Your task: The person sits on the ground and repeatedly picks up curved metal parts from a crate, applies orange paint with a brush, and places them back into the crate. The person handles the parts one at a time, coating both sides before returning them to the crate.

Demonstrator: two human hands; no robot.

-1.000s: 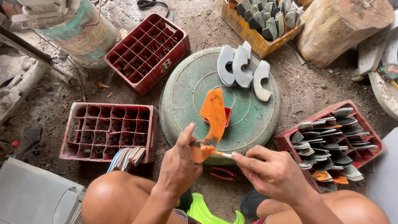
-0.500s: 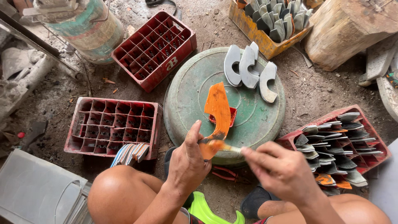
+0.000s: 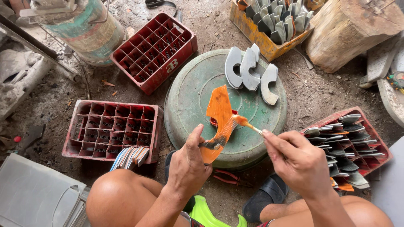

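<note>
Orange coat goes on a curved blade

Overhead, an upturned green basin (image 3: 189, 105) anchors the dirt-floor scene. Left of it sit two red crates (image 3: 111, 130); on its far side lie three grey curved blades (image 3: 250, 73). Above its near rim, the left hand (image 3: 189, 166) pinches the orange curved blade (image 3: 219, 113) by its lower end, thumb raised. The right hand (image 3: 296, 162), fingers pressed together, pinches a thin brush (image 3: 246, 124) whose bristles touch the blade.

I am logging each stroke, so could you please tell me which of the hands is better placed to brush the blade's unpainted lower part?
Right hand: it holds the brush against the blade.
</note>
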